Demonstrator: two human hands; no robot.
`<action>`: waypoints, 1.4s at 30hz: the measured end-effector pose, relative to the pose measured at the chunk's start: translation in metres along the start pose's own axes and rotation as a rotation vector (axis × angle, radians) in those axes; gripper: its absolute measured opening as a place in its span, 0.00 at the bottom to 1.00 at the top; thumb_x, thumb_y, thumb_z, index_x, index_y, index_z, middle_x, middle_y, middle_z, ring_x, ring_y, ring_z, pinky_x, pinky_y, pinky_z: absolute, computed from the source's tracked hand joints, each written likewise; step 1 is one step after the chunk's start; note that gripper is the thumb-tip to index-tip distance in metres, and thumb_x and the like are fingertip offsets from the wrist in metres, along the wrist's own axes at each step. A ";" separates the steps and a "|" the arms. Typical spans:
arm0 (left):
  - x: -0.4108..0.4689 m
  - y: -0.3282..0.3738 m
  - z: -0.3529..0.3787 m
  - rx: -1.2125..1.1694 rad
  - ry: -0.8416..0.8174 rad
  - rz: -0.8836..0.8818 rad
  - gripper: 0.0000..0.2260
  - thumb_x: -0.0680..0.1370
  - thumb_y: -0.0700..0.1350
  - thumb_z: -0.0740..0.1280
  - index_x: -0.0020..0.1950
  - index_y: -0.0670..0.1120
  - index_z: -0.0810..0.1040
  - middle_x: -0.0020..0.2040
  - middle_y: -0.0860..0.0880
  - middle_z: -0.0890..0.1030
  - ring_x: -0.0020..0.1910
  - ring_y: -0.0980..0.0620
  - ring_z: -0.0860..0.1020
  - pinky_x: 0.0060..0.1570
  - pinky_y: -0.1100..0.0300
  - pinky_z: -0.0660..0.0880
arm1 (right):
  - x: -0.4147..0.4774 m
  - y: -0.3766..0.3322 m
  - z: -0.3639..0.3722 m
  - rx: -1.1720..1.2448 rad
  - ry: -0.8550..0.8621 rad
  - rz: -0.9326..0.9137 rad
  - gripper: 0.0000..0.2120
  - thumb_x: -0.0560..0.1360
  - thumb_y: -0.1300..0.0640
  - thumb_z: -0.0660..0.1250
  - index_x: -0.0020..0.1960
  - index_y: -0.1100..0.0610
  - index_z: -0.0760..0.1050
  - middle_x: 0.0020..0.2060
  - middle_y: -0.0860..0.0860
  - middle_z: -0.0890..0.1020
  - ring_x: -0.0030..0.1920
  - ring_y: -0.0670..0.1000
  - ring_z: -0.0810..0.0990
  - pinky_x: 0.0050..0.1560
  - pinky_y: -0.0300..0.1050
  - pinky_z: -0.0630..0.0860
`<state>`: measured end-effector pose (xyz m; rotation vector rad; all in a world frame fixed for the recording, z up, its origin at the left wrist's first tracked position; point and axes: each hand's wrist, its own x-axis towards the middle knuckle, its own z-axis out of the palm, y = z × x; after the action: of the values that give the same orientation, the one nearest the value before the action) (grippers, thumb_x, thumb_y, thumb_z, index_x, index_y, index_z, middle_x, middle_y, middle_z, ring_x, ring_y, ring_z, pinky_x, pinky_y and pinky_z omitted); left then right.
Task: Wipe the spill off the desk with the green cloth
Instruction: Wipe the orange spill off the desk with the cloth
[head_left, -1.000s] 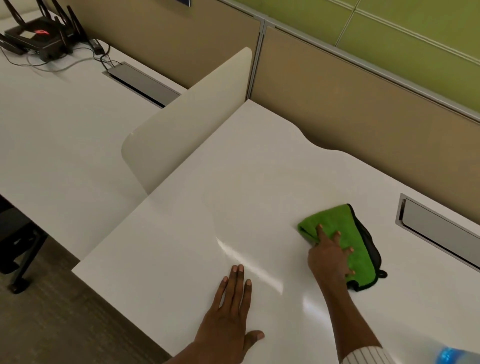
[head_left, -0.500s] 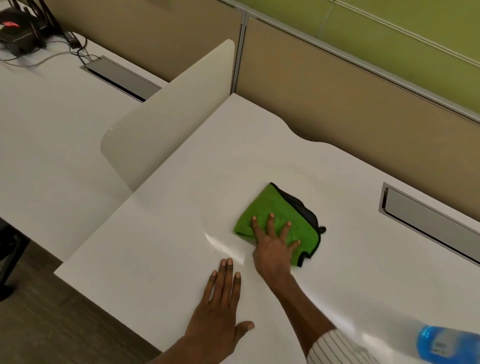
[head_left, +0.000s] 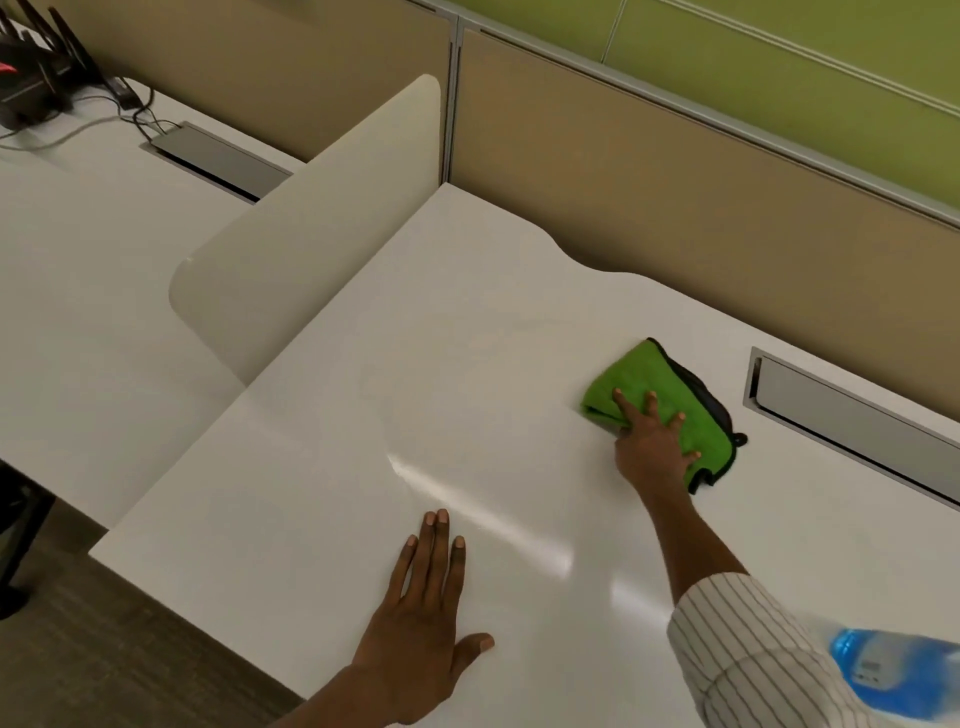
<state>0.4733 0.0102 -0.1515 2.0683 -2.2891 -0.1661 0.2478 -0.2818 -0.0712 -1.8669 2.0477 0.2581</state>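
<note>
A folded green cloth with a dark edge lies on the white desk, right of centre. My right hand presses flat on the cloth's near side, fingers spread. My left hand rests palm down on the desk near the front edge, holding nothing. A faint wet sheen streaks the surface between the two hands; I cannot make out a distinct spill.
A grey cable slot is set into the desk right of the cloth. A blue bottle lies at the lower right. A cream divider separates a neighbouring desk holding a black router and cables. Tan partition panels stand behind.
My right hand has swept the cloth from the desk's middle back to the right, near the cable slot. My left hand stays flat in place.
</note>
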 end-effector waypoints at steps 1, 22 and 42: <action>0.000 0.000 0.000 0.004 0.003 0.003 0.49 0.81 0.74 0.59 0.84 0.35 0.61 0.86 0.30 0.54 0.86 0.31 0.58 0.78 0.38 0.58 | -0.002 0.015 -0.001 0.011 0.004 0.037 0.34 0.83 0.59 0.58 0.81 0.32 0.53 0.86 0.47 0.48 0.83 0.68 0.42 0.71 0.87 0.50; 0.000 0.000 -0.006 -0.007 -0.003 0.021 0.46 0.83 0.71 0.58 0.85 0.35 0.60 0.87 0.30 0.53 0.87 0.32 0.55 0.79 0.38 0.56 | -0.143 -0.062 0.109 0.017 0.167 -0.205 0.35 0.80 0.56 0.64 0.81 0.35 0.57 0.85 0.51 0.52 0.83 0.71 0.41 0.71 0.87 0.44; 0.000 -0.002 0.000 0.042 0.026 0.025 0.46 0.84 0.72 0.53 0.86 0.35 0.58 0.87 0.31 0.53 0.87 0.35 0.51 0.78 0.40 0.56 | -0.027 -0.117 0.050 0.023 0.011 -0.469 0.26 0.85 0.49 0.58 0.79 0.31 0.58 0.86 0.45 0.50 0.84 0.64 0.40 0.74 0.83 0.41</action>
<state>0.4751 0.0100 -0.1516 2.0474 -2.3219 -0.0908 0.3724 -0.2512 -0.0945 -2.2631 1.5464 0.0993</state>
